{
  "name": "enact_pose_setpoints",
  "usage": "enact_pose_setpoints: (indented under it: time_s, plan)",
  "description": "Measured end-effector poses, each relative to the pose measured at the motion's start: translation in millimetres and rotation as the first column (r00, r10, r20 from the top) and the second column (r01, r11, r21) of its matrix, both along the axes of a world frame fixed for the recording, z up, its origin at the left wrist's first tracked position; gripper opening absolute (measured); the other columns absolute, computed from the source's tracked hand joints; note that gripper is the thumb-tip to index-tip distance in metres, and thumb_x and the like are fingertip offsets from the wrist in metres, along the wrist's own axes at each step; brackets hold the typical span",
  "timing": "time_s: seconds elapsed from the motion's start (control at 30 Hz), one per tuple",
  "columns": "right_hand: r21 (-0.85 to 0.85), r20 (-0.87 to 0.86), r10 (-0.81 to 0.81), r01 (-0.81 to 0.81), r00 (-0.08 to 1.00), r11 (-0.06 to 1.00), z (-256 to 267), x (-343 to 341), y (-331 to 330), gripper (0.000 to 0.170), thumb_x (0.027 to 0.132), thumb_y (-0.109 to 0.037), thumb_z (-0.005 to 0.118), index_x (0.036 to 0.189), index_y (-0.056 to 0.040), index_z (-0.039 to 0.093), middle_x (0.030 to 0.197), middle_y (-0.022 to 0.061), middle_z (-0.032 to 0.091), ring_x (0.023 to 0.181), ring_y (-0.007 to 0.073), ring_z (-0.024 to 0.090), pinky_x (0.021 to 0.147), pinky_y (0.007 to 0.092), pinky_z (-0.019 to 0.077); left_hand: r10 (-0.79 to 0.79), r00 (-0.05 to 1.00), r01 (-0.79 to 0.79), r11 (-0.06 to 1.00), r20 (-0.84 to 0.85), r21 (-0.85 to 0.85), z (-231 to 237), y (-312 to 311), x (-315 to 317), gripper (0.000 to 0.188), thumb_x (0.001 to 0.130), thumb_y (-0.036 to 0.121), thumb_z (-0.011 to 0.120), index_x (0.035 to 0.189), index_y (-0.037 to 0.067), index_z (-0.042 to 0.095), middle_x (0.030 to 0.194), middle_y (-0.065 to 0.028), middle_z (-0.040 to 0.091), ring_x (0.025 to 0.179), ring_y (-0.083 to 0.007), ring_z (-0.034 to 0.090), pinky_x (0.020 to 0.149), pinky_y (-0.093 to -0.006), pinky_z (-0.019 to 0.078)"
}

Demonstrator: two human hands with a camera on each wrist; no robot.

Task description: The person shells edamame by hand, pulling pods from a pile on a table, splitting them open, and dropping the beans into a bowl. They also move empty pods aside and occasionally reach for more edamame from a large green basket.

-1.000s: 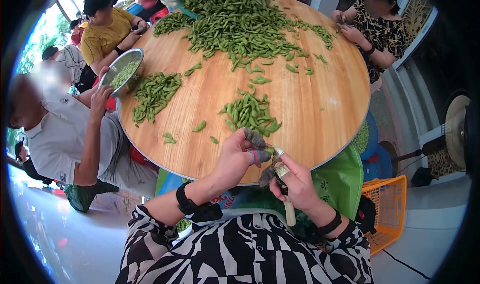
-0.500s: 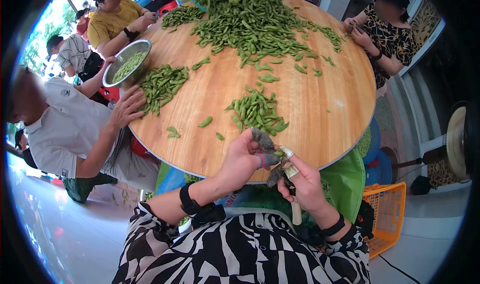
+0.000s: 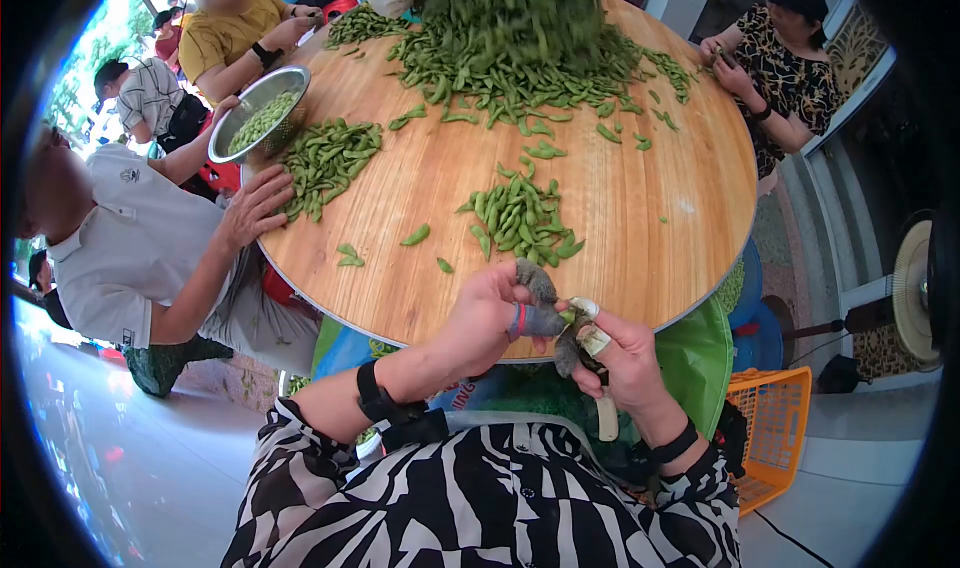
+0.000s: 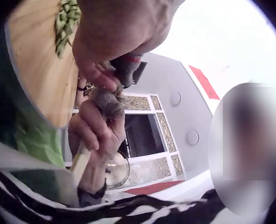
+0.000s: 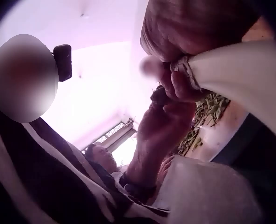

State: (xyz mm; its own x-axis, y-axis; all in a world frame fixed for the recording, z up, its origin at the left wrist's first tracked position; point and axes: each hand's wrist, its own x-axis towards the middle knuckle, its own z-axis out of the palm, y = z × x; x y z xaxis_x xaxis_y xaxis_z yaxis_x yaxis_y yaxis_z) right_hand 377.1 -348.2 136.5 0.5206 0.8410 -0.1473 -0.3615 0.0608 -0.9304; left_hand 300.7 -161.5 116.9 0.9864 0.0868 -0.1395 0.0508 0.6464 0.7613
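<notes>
Both hands meet just off the near edge of the round wooden table. My left hand, with grey coverings on thumb and finger, pinches a small green pod whose outline is mostly hidden by fingers. The right hand has light tape on its fingers and grips a tool with a cream handle; its working end cannot be made out. In the left wrist view the handle points down from the curled right fingers. A small pile of green pods lies on the table beyond the hands.
A large pod heap covers the table's far side. At left a person steadies a metal bowl of shelled beans beside another pile. Others sit around the table. An orange crate stands at lower right.
More pods tumble onto the far heap, blurred in motion. The person at left has lowered one hand from the bowl to the table's edge. My hands have shifted slightly right, still close together.
</notes>
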Motion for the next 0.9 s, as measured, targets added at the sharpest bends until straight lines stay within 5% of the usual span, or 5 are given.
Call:
enact_pose_setpoints:
  time_s: [0.27, 0.3, 0.33, 0.43, 0.9]
  plan:
    - [0.028, -0.300, 0.054, -0.048, 0.952, 0.998, 7, 2, -7, 0.036, 0.099, -0.012, 0.044, 0.132, 0.0008, 0.048, 0.076, 0.0079, 0.057, 0.049, 0.0088, 0.044, 0.039, 0.0204, 0.0350, -0.160, 0.987, 0.154, 0.932, 0.007, -0.327, 1, -3, 3, 0.018, 0.080, -0.002, 0.067, 0.093, 0.003, 0.056, 0.092, -0.0087, 0.065, 0.072, -0.0212, 0.064, 0.059, -0.0345, 0.0524]
    - [0.029, -0.299, 0.053, -0.046, 0.953, 0.999, 5, 2, -8, 0.036, 0.099, -0.012, 0.044, 0.132, 0.0008, 0.048, 0.076, 0.0079, 0.057, 0.049, 0.0088, 0.044, 0.039, 0.0204, 0.0350, -0.024, 0.987, -0.027, 0.949, 0.159, 0.313, 3, -5, 2, 0.017, 0.081, -0.002, 0.067, 0.094, 0.002, 0.057, 0.091, -0.0097, 0.064, 0.071, -0.0210, 0.064, 0.058, -0.0357, 0.0517]
    - [0.050, -0.392, 0.020, 0.000, 0.920, 0.999, 0, 2, -8, 0.035, 0.098, -0.011, 0.044, 0.130, 0.0007, 0.049, 0.074, 0.0084, 0.056, 0.049, 0.0101, 0.046, 0.038, 0.0210, 0.0350, -0.011, 0.934, -0.290, 0.557, 0.357, 0.778, 4, -6, 1, 0.016, 0.083, -0.001, 0.066, 0.096, 0.001, 0.058, 0.090, -0.0107, 0.064, 0.071, -0.0207, 0.064, 0.058, -0.0369, 0.0509]
    - [0.034, -0.523, -0.043, 0.071, 0.851, 0.997, -4, 1, -7, 0.032, 0.097, -0.009, 0.044, 0.126, 0.0007, 0.051, 0.073, 0.0095, 0.055, 0.050, 0.0126, 0.049, 0.036, 0.0223, 0.0354, -0.160, 0.836, -0.526, 0.040, 0.525, 0.849, 4, -9, -3, 0.024, 0.078, 0.000, 0.067, 0.100, 0.000, 0.056, 0.087, -0.0173, 0.063, 0.068, -0.0309, 0.064, 0.060, -0.0351, 0.0496]
    - [-0.176, -0.012, -0.126, 0.122, 0.992, 0.977, 11, -5, -4, 0.020, 0.095, -0.007, 0.049, 0.108, 0.0016, 0.062, 0.068, 0.0030, 0.058, 0.048, 0.0065, 0.052, 0.039, 0.0188, 0.0365, 0.061, 0.997, -0.028, 0.832, -0.041, 0.555, 14, -12, -5, 0.015, 0.088, 0.003, 0.061, 0.102, -0.002, 0.063, 0.080, -0.0042, 0.065, 0.069, -0.0085, 0.058, 0.061, -0.0246, 0.0485]
